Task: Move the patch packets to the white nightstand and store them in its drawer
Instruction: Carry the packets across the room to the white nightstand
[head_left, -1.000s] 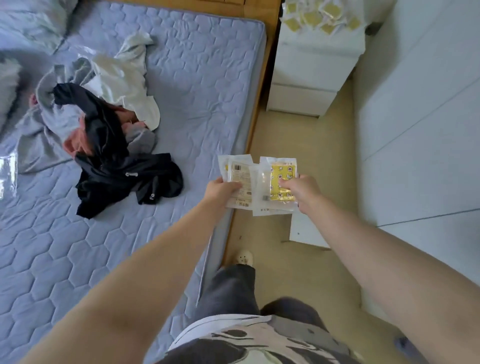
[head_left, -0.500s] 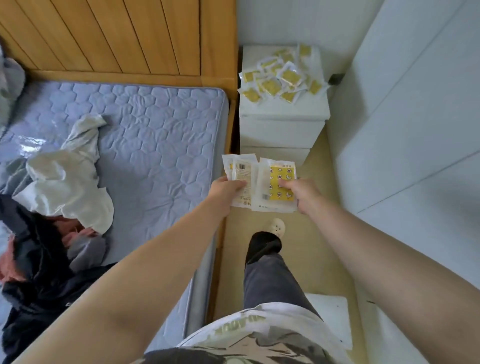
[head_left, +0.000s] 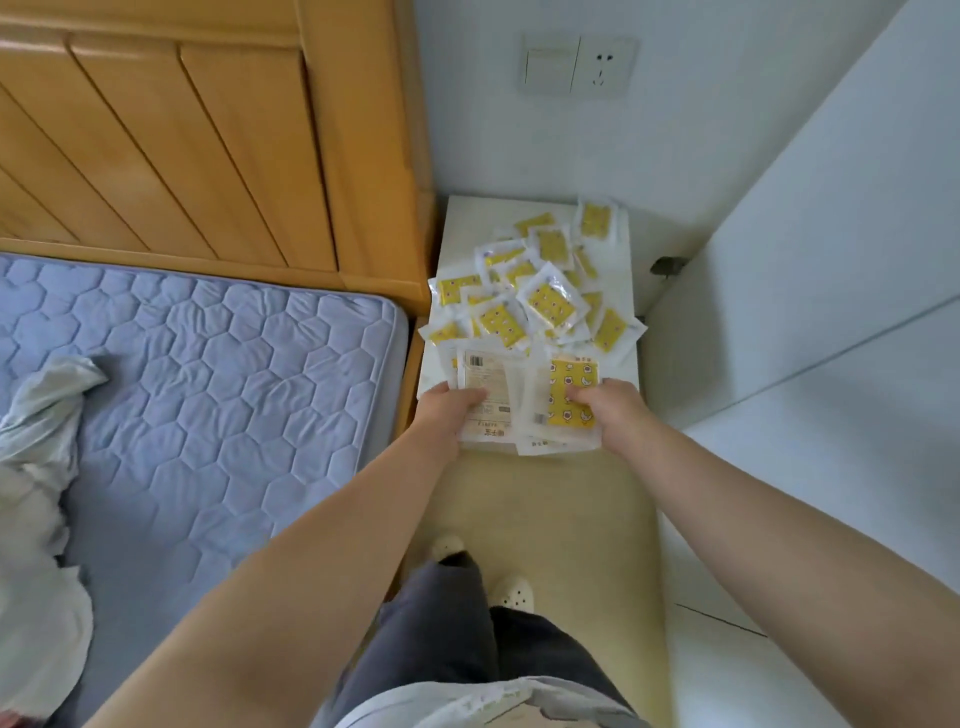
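Beside the bed, the left hand is gripping some pale packets, thumb curled over them. Next to it, the yellow-faced packets are being pinched by the right hand. Both bundles are hanging over the front edge of the white nightstand, whose surface is carrying a loose heap of patch packets.

- My left hand and right hand, gripping patch packets, fill the near edge of the white nightstand.
- A loose pile of packets covers most of its top (only the far left corner lies bare).
- The wooden headboard walls the left and a white panel walls the right.
- The floor strip between them gives room.
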